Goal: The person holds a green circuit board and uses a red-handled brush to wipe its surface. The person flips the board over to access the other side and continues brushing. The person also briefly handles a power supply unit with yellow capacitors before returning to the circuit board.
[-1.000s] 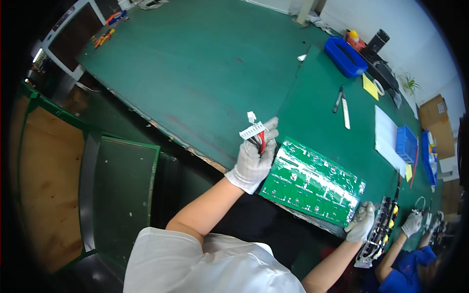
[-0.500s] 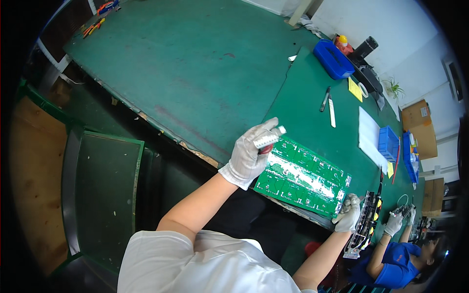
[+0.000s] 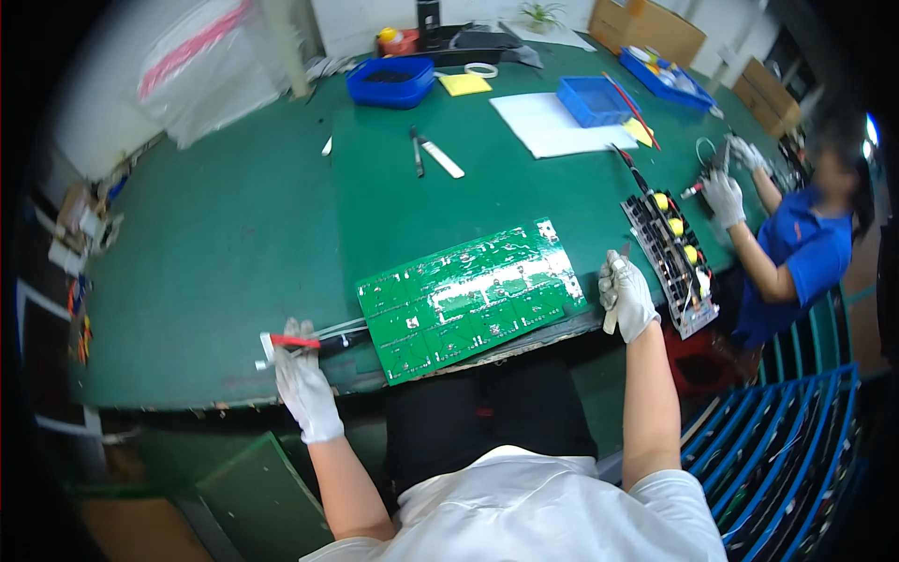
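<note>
hands at the board edges: gloved, both gripping

left hand (image 3: 302,379), in a white glove, lies at the 9 o'clock side of the green circuit board (image 3: 471,298). its fingers are closed around a small wire bundle (image 3: 304,343) with a red band and a white end; dark and pale leads run from the bundle toward the board's near left corner. the hand is just beside the board, not touching it.

right hand (image 3: 626,296), also gloved in white, sits at the 3 o'clock edge of the board. it is curled around a slim pale tool (image 3: 613,317); the kind of tool cannot be told. the hand is just beside the board's right edge.

the board lies flat and slightly skewed on the green table (image 3: 234,234), at the near edge, between the two hands.

at 2 o'clock from the board, a black assembly with yellow caps (image 3: 672,253) lies on the table. beyond it, a second person's gloved hands (image 3: 723,192) are at work. at 12 o'clock lie two slim tools (image 3: 429,154), a white sheet (image 3: 543,126) and a blue tray (image 3: 590,98). another blue tray (image 3: 390,82) stands at 11 o'clock, well apart.
</note>
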Demonstrator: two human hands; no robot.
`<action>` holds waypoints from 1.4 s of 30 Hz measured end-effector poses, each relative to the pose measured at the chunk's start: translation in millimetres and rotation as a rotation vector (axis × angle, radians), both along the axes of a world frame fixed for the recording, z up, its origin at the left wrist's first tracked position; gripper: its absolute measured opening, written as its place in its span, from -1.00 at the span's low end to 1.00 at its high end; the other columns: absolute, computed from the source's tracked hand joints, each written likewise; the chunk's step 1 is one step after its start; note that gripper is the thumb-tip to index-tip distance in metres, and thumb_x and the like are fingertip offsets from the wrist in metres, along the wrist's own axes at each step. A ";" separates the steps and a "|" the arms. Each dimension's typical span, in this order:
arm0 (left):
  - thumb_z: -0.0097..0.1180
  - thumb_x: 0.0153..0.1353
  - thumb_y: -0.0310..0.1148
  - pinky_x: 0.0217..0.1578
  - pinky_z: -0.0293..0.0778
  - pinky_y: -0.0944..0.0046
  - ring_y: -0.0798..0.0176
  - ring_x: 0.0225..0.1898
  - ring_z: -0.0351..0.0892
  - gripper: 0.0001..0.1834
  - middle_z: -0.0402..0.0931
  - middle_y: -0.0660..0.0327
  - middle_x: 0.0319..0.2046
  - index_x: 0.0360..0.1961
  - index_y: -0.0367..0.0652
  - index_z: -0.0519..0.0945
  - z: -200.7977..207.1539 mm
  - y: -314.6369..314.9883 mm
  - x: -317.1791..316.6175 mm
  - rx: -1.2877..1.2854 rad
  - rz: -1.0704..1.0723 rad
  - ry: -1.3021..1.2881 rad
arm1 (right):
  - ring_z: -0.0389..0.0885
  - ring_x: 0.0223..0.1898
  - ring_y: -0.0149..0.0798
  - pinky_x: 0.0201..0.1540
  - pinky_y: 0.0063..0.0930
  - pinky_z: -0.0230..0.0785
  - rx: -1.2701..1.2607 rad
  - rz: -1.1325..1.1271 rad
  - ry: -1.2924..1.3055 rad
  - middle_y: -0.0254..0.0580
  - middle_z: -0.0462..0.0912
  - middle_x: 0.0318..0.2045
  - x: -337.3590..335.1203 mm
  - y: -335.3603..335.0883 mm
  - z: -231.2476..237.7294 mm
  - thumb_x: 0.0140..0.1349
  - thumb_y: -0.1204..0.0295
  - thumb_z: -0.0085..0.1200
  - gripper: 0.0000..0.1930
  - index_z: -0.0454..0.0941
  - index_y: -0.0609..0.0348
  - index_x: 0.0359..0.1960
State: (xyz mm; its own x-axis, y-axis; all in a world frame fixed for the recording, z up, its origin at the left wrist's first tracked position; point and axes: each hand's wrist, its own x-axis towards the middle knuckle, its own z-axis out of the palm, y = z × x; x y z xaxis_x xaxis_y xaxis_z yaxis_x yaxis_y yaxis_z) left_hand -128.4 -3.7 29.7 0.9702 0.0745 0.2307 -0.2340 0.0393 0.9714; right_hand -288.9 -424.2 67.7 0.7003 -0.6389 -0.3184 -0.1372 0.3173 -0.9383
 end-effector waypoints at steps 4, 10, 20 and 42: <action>-0.17 0.37 -0.21 -0.03 0.41 0.25 0.25 -0.11 0.48 -0.59 0.50 0.11 -0.12 -0.04 -0.40 0.45 3.4 15.4 -21.0 0.020 -0.040 -0.010 | 0.19 -0.76 -0.56 -0.69 -0.65 0.08 -0.012 -0.015 -0.015 -0.42 0.34 -0.68 -14.7 7.3 0.8 0.26 0.12 -0.04 -0.69 0.35 0.08 -0.47; -0.04 0.30 -0.38 -0.46 0.29 0.59 0.60 -0.47 0.30 -0.69 0.46 0.33 -0.39 -0.01 -0.36 0.45 9.9 6.1 -38.6 0.314 -0.012 0.065 | 0.24 -0.75 -0.54 -0.68 -0.65 0.11 -0.083 -0.004 0.040 -0.38 0.38 -0.68 -13.2 13.2 4.9 0.26 0.16 -0.04 -0.69 0.43 0.19 -0.40; 0.01 0.24 -0.38 -0.35 0.46 0.38 0.34 -0.38 0.54 -0.72 0.58 0.07 -0.33 -0.15 -0.41 0.53 4.9 11.6 -40.2 0.617 0.056 0.052 | 0.25 -0.75 -0.53 -0.69 -0.64 0.14 -0.151 -0.027 0.008 -0.34 0.40 -0.65 -14.1 22.0 1.9 0.27 0.19 -0.06 -0.70 0.45 0.22 -0.35; 0.17 -0.04 -0.09 0.29 -0.29 -0.24 -0.04 0.32 0.01 -0.32 0.26 0.00 0.16 0.10 -0.22 0.37 45.9 -42.8 -13.5 1.600 -0.105 -0.407 | 0.29 -0.80 -0.51 -0.75 -0.65 0.15 -0.301 0.125 0.142 -0.24 0.46 -0.65 -21.4 53.1 6.9 0.29 0.19 -0.10 -0.63 0.45 0.32 -0.17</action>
State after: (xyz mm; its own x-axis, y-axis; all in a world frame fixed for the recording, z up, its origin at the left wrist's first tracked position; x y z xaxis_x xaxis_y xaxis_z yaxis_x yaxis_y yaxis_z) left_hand -141.8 -46.5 75.6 0.8159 -0.5312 0.2283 -0.5280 -0.8454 -0.0805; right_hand -310.3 -371.1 74.6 0.7414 -0.6309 -0.2286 -0.2933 0.0017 -0.9560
